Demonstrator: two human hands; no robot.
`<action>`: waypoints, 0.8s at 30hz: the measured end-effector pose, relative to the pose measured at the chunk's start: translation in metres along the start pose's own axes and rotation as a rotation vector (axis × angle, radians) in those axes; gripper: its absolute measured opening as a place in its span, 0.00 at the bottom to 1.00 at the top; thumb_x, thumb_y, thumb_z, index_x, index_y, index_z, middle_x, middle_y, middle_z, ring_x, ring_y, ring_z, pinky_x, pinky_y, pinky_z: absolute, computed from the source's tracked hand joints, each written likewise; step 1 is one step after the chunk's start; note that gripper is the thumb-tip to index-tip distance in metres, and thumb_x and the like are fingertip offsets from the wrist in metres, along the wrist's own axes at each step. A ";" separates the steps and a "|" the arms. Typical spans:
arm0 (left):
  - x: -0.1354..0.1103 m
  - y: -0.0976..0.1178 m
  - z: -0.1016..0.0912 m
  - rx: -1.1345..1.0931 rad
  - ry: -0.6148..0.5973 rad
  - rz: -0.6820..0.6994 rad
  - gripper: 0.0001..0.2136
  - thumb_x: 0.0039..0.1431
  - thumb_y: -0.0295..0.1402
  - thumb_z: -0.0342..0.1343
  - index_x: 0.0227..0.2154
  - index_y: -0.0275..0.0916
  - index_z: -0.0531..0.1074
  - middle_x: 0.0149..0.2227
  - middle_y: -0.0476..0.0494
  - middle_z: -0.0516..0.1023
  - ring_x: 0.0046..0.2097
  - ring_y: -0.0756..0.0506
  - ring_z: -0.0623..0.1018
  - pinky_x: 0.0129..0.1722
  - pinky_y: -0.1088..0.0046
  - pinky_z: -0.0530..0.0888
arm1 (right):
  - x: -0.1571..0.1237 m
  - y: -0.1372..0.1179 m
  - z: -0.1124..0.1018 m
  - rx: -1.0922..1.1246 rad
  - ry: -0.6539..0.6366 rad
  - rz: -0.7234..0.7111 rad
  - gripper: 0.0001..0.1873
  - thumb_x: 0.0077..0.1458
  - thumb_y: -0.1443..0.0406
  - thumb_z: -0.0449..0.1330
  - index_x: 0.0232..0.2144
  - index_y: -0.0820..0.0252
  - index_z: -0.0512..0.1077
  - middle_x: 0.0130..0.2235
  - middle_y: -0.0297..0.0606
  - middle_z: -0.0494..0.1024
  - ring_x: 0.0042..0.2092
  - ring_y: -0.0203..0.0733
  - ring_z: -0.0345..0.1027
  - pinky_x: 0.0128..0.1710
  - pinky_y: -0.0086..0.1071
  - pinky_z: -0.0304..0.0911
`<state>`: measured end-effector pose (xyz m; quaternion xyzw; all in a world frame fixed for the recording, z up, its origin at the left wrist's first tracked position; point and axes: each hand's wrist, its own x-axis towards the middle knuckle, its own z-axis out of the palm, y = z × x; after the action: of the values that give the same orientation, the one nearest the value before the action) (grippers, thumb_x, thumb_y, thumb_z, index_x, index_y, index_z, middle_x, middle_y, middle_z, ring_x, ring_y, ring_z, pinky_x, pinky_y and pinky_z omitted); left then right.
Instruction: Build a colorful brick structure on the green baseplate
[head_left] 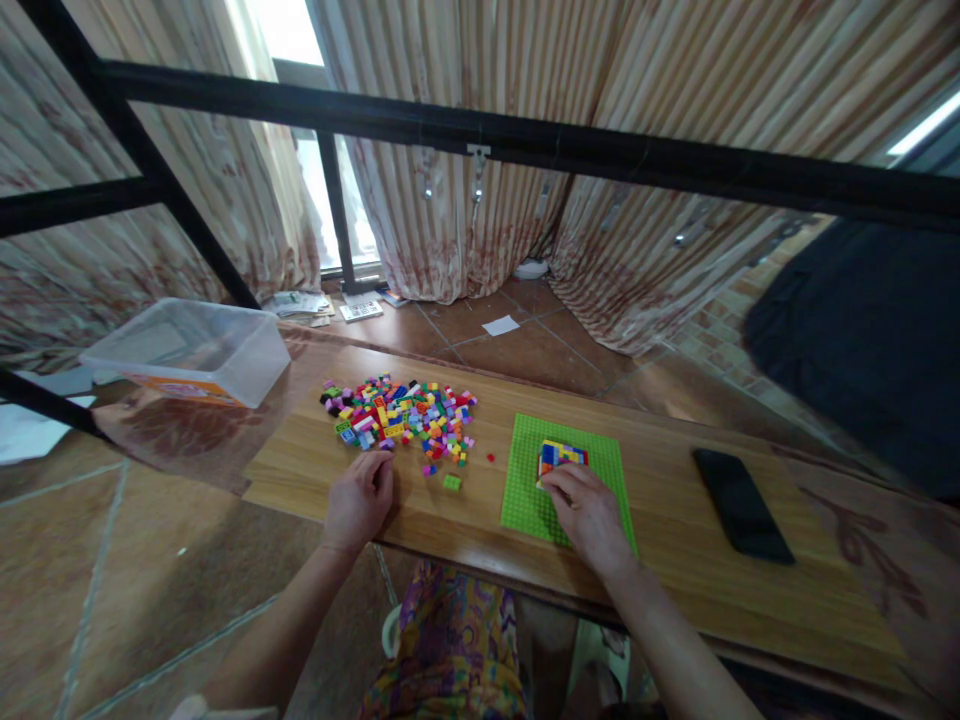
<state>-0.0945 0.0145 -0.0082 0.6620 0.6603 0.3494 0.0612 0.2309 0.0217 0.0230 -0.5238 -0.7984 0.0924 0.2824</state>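
A heap of small coloured bricks lies on the wooden table. My left hand rests on the table at the heap's near edge, fingers curled, fingertips touching the nearest bricks; what it holds, if anything, is hidden. To the right lies a green baseplate with a small multicoloured block of bricks built on it. My right hand lies on the baseplate, its fingers bent against the near side of that block.
A single green brick and a tiny red one lie between heap and baseplate. A black phone is at the right. A clear plastic box stands at the left. A black metal frame crosses above.
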 end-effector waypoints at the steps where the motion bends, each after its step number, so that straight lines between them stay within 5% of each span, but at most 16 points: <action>1: 0.000 0.000 0.000 0.002 0.002 -0.002 0.10 0.61 0.34 0.46 0.36 0.39 0.72 0.39 0.41 0.79 0.41 0.44 0.78 0.43 0.69 0.73 | 0.000 0.000 0.000 -0.004 -0.003 -0.001 0.10 0.60 0.66 0.54 0.30 0.56 0.74 0.34 0.38 0.77 0.38 0.42 0.69 0.41 0.35 0.64; 24: -0.001 -0.002 0.002 -0.002 0.002 -0.010 0.10 0.61 0.35 0.47 0.36 0.40 0.72 0.40 0.42 0.79 0.43 0.44 0.78 0.44 0.69 0.72 | 0.006 -0.001 0.002 -0.098 -0.055 -0.060 0.14 0.58 0.71 0.53 0.25 0.55 0.74 0.33 0.39 0.77 0.38 0.43 0.69 0.42 0.37 0.65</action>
<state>-0.0952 0.0144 -0.0111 0.6582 0.6633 0.3505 0.0628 0.2277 0.0268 0.0236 -0.5101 -0.8247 0.0593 0.2371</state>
